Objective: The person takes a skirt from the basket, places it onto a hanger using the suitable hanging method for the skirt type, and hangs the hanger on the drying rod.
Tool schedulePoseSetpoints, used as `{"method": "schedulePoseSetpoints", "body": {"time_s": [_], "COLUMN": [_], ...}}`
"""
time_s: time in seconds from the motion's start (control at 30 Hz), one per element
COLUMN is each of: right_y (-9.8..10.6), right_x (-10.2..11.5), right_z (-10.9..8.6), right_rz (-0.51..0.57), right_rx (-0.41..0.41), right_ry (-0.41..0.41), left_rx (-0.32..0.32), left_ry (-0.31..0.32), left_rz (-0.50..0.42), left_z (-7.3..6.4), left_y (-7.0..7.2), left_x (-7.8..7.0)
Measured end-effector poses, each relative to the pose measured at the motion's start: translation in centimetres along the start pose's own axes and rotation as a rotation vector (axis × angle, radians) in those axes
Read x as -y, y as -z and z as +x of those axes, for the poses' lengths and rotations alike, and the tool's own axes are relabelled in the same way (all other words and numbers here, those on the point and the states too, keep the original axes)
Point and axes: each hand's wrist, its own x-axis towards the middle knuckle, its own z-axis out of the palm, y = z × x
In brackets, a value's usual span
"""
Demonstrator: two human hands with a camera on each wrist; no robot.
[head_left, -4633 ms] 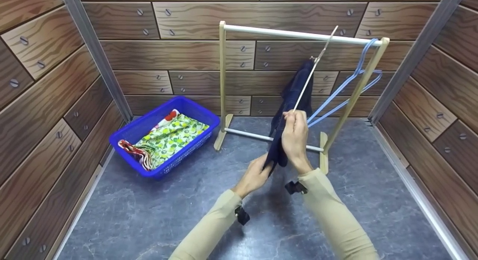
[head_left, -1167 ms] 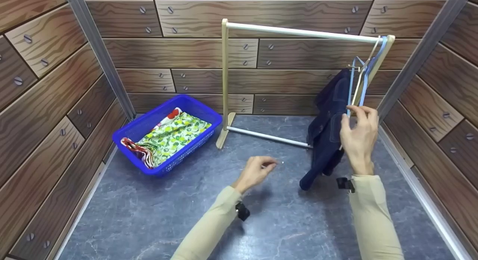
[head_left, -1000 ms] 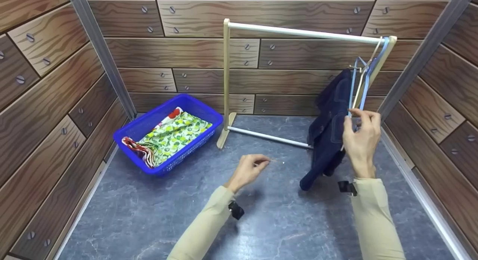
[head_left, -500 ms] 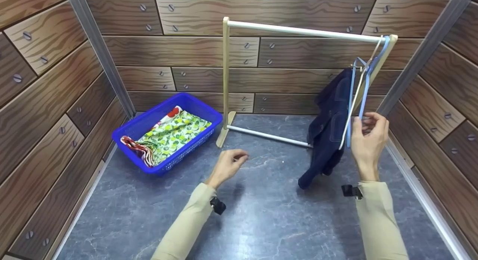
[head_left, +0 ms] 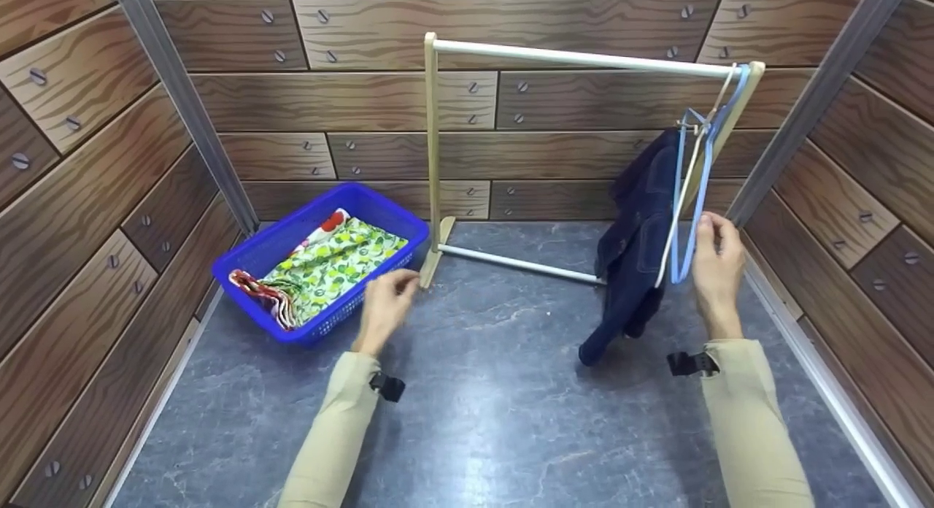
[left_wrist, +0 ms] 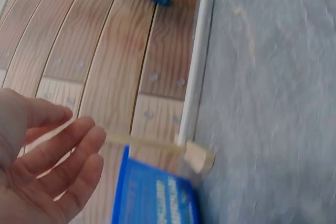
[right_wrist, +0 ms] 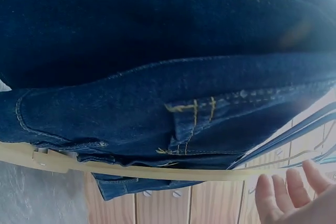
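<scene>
A dark blue denim garment [head_left: 638, 238], probably jeans, hangs near the right end of the rack, by a cream hanger [head_left: 675, 223]. A light blue hanger [head_left: 702, 201] hangs right beside it. My right hand [head_left: 719, 267] is at the blue hanger's lower side, thumb and fingers apart; in the right wrist view its loosely bent fingertips are near the hangers, below the denim [right_wrist: 131, 103]. My left hand [head_left: 387, 303] hovers at the right side of the blue basket [head_left: 248, 256], fingers loosely bent around nothing. Inside the basket lies lemon-print cloth [head_left: 332, 267].
The wooden rack has a white top bar [head_left: 584, 58] and a lower bar [head_left: 522, 262]. Its left foot [head_left: 438, 254] stands just beyond my left hand. A red-edged folded cloth [head_left: 263, 293] is in the basket. Plank-patterned walls [head_left: 554, 158] enclose the grey floor [head_left: 474, 391].
The denim garment on its hanger was moved right and hung on the bar beside the blue hanger. My right hand has let go; my left hand has moved left to the basket.
</scene>
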Motion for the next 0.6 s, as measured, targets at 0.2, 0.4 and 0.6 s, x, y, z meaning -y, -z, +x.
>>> {"method": "schedulePoseSetpoints", "body": {"time_s": [0.2,0.4,0.6], "right_y": [0.0,-0.5,-0.8], "right_x": [1.5,3.0,3.8], "right_z": [0.8,2.3,3.9], "right_rz": [-0.051,-0.072,-0.106], "right_rx": [0.099,0.158,0.162], "right_ry": [0.010,0.010,0.067], "left_rx": [-0.011,-0.024,-0.013], "left_ry": [0.086,0.177,0.261], "left_rz": [0.148,0.249,0.333], "left_z": [0.5,0.5,0.2], "left_y": [2.6,5.0,7.2], "left_x": [1.4,3.0,4.7]}}
